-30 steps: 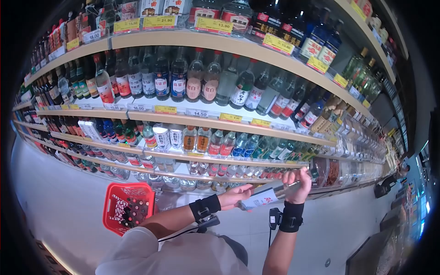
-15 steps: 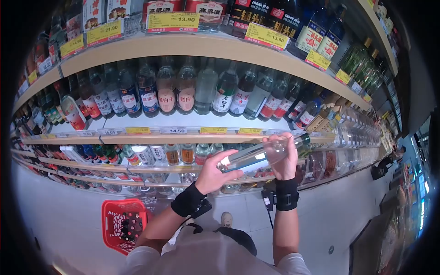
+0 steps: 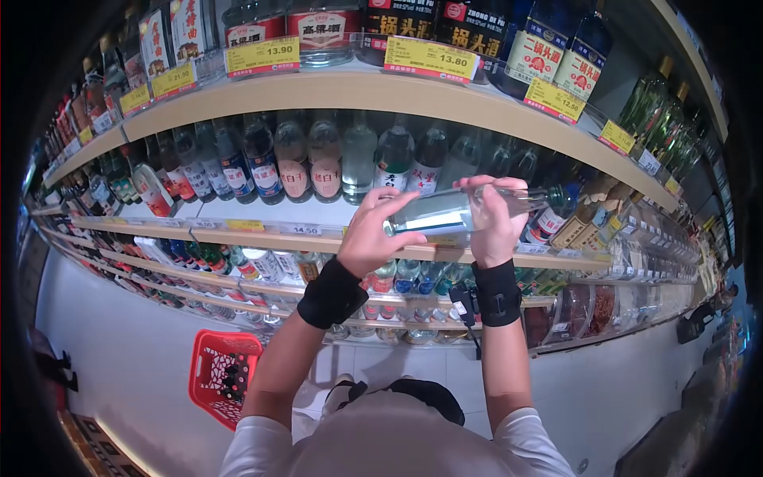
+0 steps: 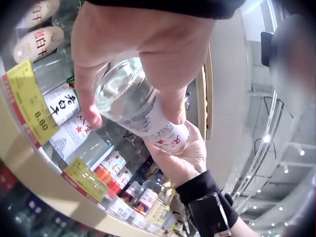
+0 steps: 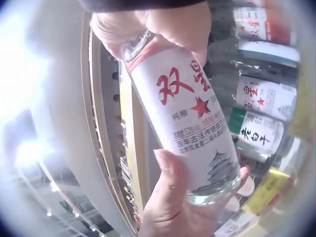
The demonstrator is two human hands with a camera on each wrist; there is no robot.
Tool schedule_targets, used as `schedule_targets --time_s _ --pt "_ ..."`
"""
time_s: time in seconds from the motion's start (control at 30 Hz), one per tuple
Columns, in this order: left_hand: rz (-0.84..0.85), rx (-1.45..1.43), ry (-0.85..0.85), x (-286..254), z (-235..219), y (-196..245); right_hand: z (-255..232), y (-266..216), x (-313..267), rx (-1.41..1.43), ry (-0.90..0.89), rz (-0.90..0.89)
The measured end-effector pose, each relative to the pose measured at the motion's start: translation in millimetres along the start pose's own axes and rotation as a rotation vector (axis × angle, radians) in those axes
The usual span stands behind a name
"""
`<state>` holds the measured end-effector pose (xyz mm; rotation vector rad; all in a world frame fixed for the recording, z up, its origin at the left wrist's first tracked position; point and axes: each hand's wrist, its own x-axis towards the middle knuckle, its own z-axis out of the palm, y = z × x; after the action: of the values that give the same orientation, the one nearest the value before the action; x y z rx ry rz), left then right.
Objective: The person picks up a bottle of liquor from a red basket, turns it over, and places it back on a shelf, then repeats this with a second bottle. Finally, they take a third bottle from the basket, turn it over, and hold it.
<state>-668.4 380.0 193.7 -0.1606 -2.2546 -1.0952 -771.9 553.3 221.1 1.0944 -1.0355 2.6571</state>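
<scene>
A clear glass bottle (image 3: 441,213) lies almost level in front of the middle shelf, held at both ends. My left hand (image 3: 372,230) grips its base, thumb and fingers curled round the glass (image 4: 131,96). My right hand (image 3: 497,219) grips the neck end, and the green cap pokes out to the right. The right wrist view has the bottle's white label (image 5: 190,123) facing it, with red characters and a red star. There my right hand (image 5: 158,24) is at the top and my left hand (image 5: 168,207) at the bottom. Both wrists wear black bands.
Long wooden shelves (image 3: 397,91) hold rows of bottles, with yellow price tags along the edges. Standing bottles (image 3: 362,159) crowd the shelf just behind the held bottle. A red basket (image 3: 208,367) holding dark bottles sits on the white floor at lower left.
Both hands have lifted the bottle from waist height up to the middle shelf, still gripping it. The head view has tilted upward and closer to the shelves.
</scene>
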Motion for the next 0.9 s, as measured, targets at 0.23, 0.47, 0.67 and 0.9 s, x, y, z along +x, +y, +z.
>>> schedule_targets --time_s 0.23,0.47,0.67,0.9 --pt "0.063 0.096 0.076 26.0 44.6 -10.3 -6.6 15.6 28.1 -0.505 -0.062 -0.099" --pt "-0.095 0.114 -0.04 37.2 55.3 -29.6 0.5 30.9 38.0 -0.851 -0.059 0.007" --pt "-0.044 0.196 0.007 43.5 59.6 -44.1 5.9 41.6 40.3 -1.008 -0.068 0.064" --pt "-0.022 -0.006 0.001 44.8 60.3 -56.8 -14.9 47.4 28.1 -0.985 -0.251 -0.009"
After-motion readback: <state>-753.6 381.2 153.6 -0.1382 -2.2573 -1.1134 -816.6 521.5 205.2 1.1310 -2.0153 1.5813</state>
